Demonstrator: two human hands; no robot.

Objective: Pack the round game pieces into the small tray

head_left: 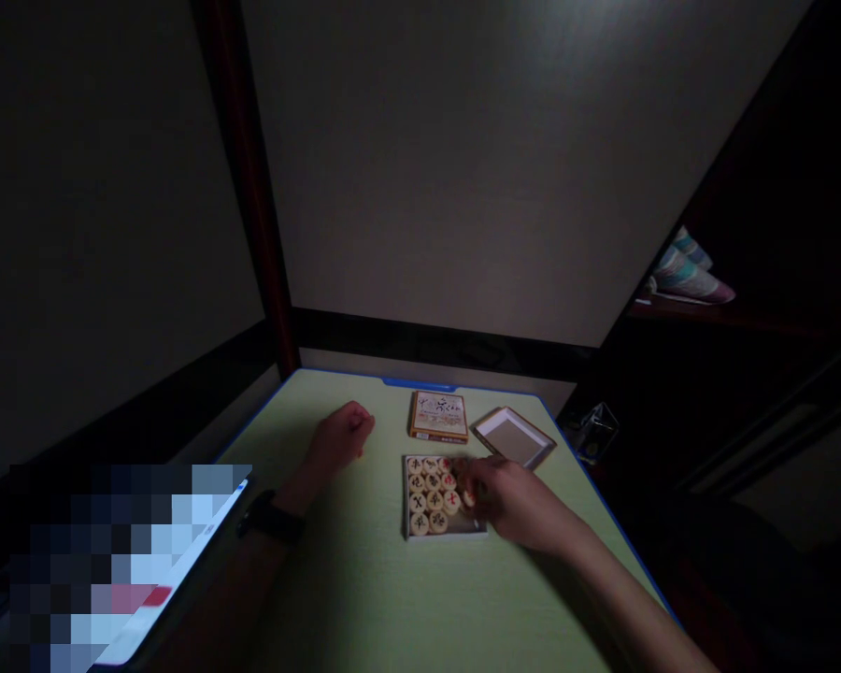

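Note:
A shallow white-edged box (407, 509) on the green table holds several round wooden pieces with black or red characters, in rows. My right hand (515, 500) reaches over the box's right side, its fingers closed on a round piece (469, 498) there. The lower right part of the box shows bare floor. My left hand (343, 432) is curled into a fist on the table, left of the boxes, with nothing visible in it. A closed box (439, 416) with printed characters lies behind. An upturned lid (513, 437) sits behind my right hand.
The green table (350, 579) has a blue edge and stands against a pale panel. A bright screen (182, 570), partly pixelated, is at the lower left. Beyond the right edge are a clear-sided container (598, 432) and striped cloth (691, 271) on a dark shelf.

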